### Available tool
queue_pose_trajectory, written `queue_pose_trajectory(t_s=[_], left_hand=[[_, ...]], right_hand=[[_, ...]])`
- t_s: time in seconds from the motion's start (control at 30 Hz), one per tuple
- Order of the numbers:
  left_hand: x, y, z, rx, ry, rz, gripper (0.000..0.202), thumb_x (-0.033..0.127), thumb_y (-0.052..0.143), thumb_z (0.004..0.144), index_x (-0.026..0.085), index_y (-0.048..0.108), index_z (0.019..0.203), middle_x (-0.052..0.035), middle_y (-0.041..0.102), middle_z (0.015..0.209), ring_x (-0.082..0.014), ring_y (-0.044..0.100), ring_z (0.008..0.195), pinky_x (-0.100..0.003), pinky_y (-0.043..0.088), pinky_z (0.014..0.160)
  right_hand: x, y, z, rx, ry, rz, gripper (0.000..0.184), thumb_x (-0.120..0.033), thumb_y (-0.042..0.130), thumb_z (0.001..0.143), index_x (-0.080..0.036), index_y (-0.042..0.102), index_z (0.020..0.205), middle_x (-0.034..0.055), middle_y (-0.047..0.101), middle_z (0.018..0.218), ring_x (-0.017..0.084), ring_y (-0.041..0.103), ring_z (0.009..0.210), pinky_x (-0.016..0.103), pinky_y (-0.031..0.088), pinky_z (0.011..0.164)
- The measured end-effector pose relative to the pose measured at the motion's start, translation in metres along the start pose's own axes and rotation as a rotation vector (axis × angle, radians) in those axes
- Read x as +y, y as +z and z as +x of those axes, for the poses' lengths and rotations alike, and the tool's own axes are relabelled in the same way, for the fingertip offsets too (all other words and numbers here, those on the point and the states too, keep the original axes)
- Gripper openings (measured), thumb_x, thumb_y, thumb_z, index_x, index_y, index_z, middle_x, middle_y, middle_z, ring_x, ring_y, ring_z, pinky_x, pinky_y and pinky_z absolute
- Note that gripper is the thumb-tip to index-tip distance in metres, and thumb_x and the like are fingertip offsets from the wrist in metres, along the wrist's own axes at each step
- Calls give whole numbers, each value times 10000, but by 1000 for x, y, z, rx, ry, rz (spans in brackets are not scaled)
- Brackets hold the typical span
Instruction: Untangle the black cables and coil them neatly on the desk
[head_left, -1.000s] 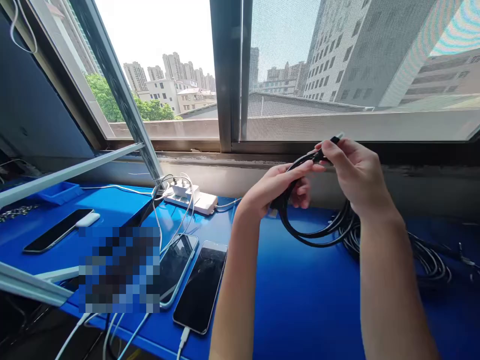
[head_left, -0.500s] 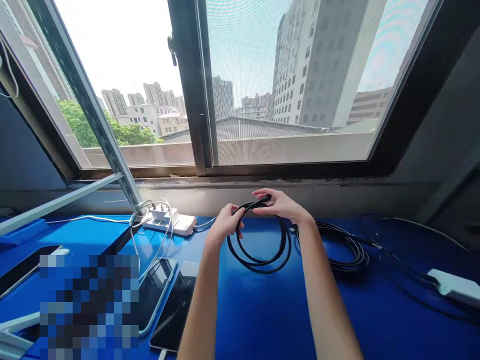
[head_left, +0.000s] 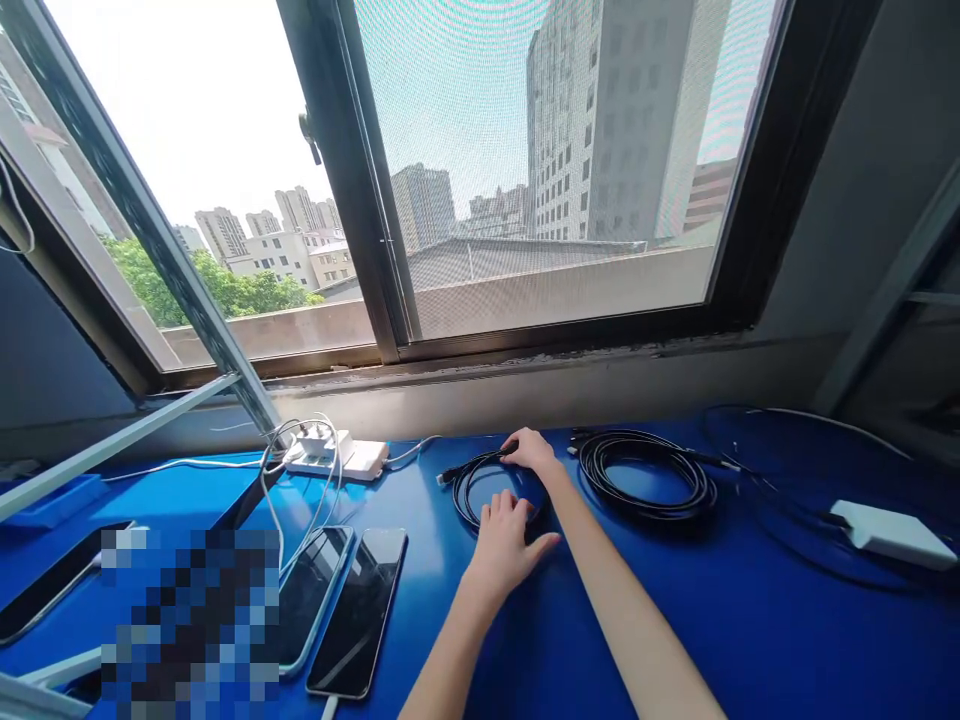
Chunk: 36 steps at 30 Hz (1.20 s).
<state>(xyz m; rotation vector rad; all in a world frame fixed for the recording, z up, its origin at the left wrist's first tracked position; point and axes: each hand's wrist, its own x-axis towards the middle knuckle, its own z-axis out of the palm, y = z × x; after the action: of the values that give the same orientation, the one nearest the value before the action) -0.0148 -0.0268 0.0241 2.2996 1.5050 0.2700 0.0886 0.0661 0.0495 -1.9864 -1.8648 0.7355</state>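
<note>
A small coil of black cable lies flat on the blue table. My left hand rests open on the coil's near side, fingers spread flat. My right hand lies on the coil's far edge, fingers curved down onto the cable, holding nothing up. A larger coil of black cable lies just to the right of my right hand.
A white power strip with plugged chargers and white leads sits at the back left. Two dark phones lie at the front left beside a blurred patch. A white adapter sits at the far right. The window sill runs behind.
The small coil, held up in both hands before, now lies on the table. Both hands have come down onto it, and the view has pulled back and up.
</note>
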Motion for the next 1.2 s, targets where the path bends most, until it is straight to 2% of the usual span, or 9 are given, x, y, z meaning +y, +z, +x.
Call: queue_pose_trajectory(t_s=[0.17, 0.37, 0.47, 0.6, 0.7, 0.8, 0.93, 1.07, 1.2], left_hand=[[5, 21, 9, 96, 35, 79, 244, 292, 522, 865, 136, 579, 1044, -139, 612, 1075, -296, 552, 1044, -417, 434, 881], [-3, 23, 11, 155, 45, 18, 192, 287, 512, 874, 185, 592, 1015, -87, 623, 1055, -240, 565, 1030, -357, 430, 894], [-6, 18, 7, 302, -95, -28, 224, 320, 470, 887, 195, 596, 1022, -83, 607, 1094, -231, 541, 1092, -365, 386, 968], [-17, 15, 6, 453, -385, -47, 394, 214, 400, 858, 99, 485, 1226, -201, 497, 1291, -317, 412, 1271, -475, 298, 1042], [-24, 17, 7, 435, -504, -53, 546, 241, 467, 805, 32, 404, 1305, -283, 417, 1367, -409, 317, 1327, -560, 248, 1049], [-24, 18, 7, 385, -523, -56, 567, 243, 465, 803, -1, 406, 1311, -308, 390, 1388, -414, 270, 1355, -551, 217, 1071], [-20, 13, 7, 345, -493, -53, 541, 140, 402, 815, -21, 391, 1331, -282, 441, 1350, -343, 363, 1317, -456, 232, 1083], [-25, 4, 9, 346, -501, -100, 668, 12, 382, 748, 38, 294, 1409, -228, 506, 1280, -282, 468, 1214, -410, 289, 1039], [-29, -3, 9, 330, -469, -144, 650, 28, 433, 750, 104, 353, 1391, -178, 536, 1261, -265, 456, 1215, -386, 305, 1027]], right_hand=[[-2, -7, -3, 75, -40, -48, 303, -318, 571, 885, -167, 575, 1148, 88, 549, 1237, 223, 540, 1107, 457, 455, 931], [-10, -10, -11, 143, -100, -39, 325, -266, 597, 852, -173, 573, 1162, 87, 551, 1249, 228, 506, 1167, 430, 402, 976], [-5, -2, -15, 188, -42, -45, 397, -236, 596, 824, -177, 547, 1213, 129, 544, 1249, 264, 484, 1200, 393, 390, 962], [9, 16, -27, 238, 45, -52, 488, -198, 595, 784, -155, 510, 1262, 175, 550, 1219, 322, 485, 1197, 382, 419, 896], [21, 27, -40, 271, 71, -36, 438, -177, 541, 804, -150, 539, 1241, 172, 568, 1192, 313, 530, 1150, 353, 448, 848], [29, 32, -48, 314, 73, 8, 356, -181, 500, 821, -174, 610, 1160, 138, 598, 1144, 272, 589, 1064, 308, 471, 794], [36, 33, -48, 365, 88, 99, 355, -203, 495, 810, -182, 633, 1137, 96, 653, 997, 238, 631, 919, 305, 487, 734], [40, 33, -45, 391, 71, 175, 339, -196, 512, 786, -180, 655, 1093, 59, 668, 854, 202, 633, 805, 291, 484, 706], [43, 36, -44, 432, 36, 215, 290, -164, 525, 740, -190, 683, 981, 59, 655, 856, 196, 618, 773, 295, 474, 674]])
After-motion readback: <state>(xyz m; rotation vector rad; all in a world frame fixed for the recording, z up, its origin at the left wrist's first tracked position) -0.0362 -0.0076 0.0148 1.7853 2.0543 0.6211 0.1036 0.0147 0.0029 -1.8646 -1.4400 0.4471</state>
